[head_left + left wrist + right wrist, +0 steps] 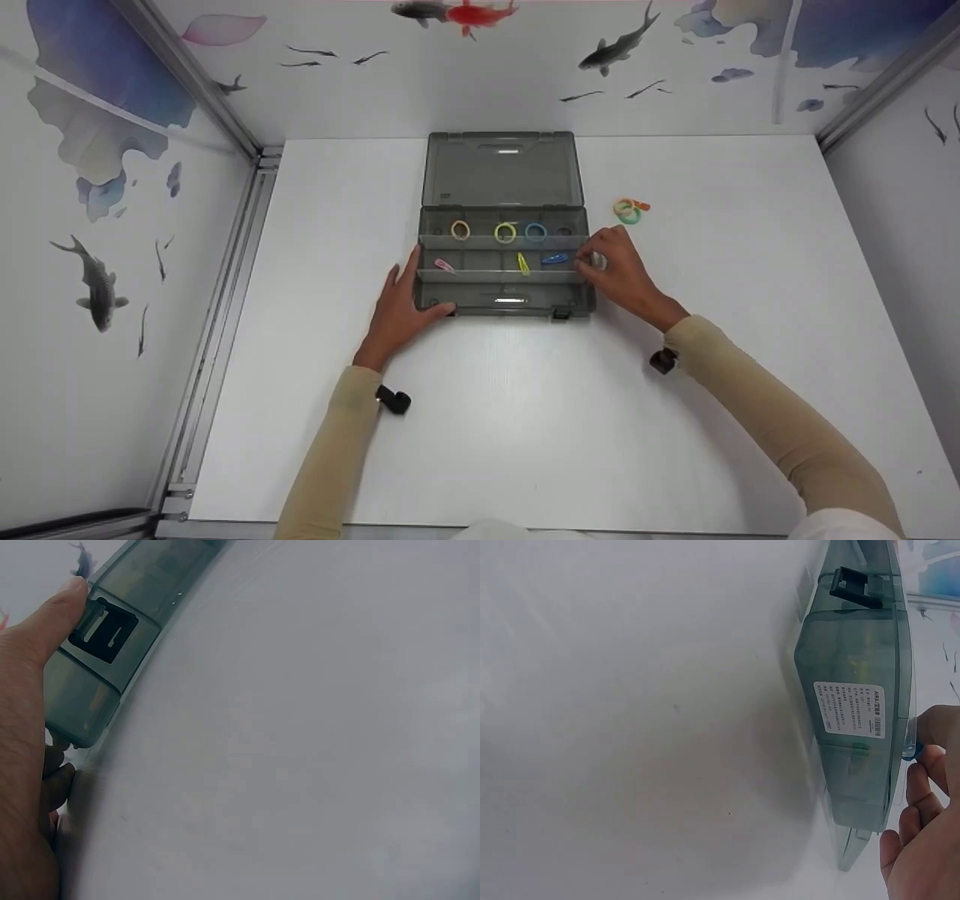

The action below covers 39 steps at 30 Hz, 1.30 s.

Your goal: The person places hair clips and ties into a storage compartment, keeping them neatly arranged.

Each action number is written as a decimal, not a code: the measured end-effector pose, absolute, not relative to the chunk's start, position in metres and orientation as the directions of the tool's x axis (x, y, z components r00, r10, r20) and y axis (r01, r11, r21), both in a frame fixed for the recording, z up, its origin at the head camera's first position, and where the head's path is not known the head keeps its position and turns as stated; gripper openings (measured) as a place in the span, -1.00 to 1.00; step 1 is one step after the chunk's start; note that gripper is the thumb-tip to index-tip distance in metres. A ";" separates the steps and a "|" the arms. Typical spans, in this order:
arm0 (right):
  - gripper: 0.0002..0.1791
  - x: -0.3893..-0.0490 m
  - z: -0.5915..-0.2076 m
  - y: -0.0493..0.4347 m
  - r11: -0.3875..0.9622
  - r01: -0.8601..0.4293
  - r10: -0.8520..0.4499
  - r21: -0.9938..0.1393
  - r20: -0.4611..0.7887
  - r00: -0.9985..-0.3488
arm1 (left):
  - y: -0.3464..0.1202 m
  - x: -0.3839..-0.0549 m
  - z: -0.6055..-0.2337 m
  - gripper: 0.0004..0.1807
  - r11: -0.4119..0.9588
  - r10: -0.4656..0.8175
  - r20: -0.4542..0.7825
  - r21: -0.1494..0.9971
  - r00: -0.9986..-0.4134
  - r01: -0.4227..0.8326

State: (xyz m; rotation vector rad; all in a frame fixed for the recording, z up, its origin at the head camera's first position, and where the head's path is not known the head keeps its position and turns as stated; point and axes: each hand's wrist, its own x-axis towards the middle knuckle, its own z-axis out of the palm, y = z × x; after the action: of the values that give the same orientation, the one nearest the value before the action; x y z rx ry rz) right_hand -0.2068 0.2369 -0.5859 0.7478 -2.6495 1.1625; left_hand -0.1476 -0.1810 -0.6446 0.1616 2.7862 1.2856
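A smoky grey compartment box point(504, 295) lies with its lid point(502, 172) folded back. Along its left side, my left hand point(397, 311) is spread, thumb at the front edge, fingers beside the wall; the left wrist view shows that thumb near a black latch point(105, 630). My right hand point(619, 270) is at the right wall, thumb and finger pinched at a blue hair clip point(555, 259), whose blue shows by the fingertips in the right wrist view. In that same row are a pink hair clip point(445, 265) and a yellow hair clip point(523, 262).
The far row holds an orange ring point(452, 228), a yellow ring point(497, 237) and a blue ring point(527, 234). Right of the box, orange and green rings point(630, 217) lie on the white table point(510, 435). Painted panels and metal rails surround it.
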 end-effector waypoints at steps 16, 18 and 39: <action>-0.95 -0.210 -0.587 0.233 0.574 -0.482 -0.387 -0.662 0.300 -0.872 | -0.181 -0.145 -0.643 0.33 0.623 0.117 -0.043 0.781 -0.992 0.039; -0.95 -0.211 -0.587 0.234 0.569 -0.479 -0.384 -0.668 0.299 -0.874 | -0.181 -0.145 -0.643 0.34 0.622 0.116 -0.042 0.782 -0.992 0.039; -0.95 -0.211 -0.588 0.243 0.559 -0.461 -0.346 -0.689 0.312 -0.885 | -0.180 -0.146 -0.643 0.33 0.626 0.115 -0.035 0.779 -0.993 0.045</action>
State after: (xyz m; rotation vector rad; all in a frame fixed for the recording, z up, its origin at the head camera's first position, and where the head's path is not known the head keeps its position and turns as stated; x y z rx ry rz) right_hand -0.2113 0.2431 -0.5880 0.6894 -2.6475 1.2319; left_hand -0.1458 -0.1802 -0.6431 0.1357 2.7583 1.3176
